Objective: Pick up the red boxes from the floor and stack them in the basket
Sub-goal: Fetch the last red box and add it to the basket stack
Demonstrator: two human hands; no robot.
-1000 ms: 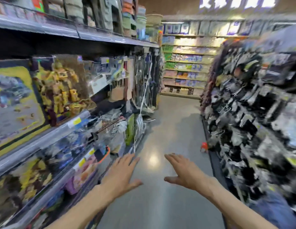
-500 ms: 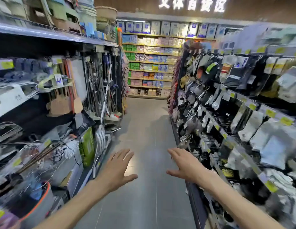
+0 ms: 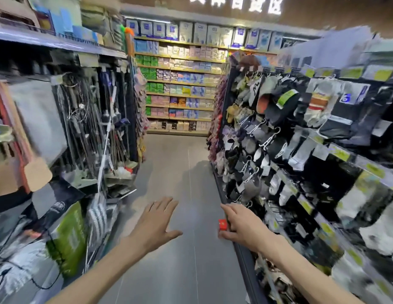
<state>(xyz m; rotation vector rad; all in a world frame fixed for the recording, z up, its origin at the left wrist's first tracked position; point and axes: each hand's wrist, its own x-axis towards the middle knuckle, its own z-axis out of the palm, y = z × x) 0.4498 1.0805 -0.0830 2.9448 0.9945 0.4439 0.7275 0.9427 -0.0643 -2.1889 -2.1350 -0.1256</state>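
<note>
Hands, two, bare, both extended forward over the grey tiled aisle floor (image 3: 186, 172). Left hand (image 3: 155, 224): palm down, fingers straight and spread, holding nothing. Small red box (image 3: 222, 224): seen just beside the right hand's thumb side, near the base of the right-hand rack; whether it lies on the floor or touches the hand cannot be told. Right hand (image 3: 242, 226): fingers extended, relaxed, apparently gripping nothing. Hanging rack of packaged socks (image 3: 300, 132): lines the right side of the aisle, image blurred.

Sock racks (image 3: 300, 137) right, mops (image 3: 108, 132) left (blurred), stocked shelves (image 3: 180, 88) beyond grey floor (image 3: 175, 163)
</note>
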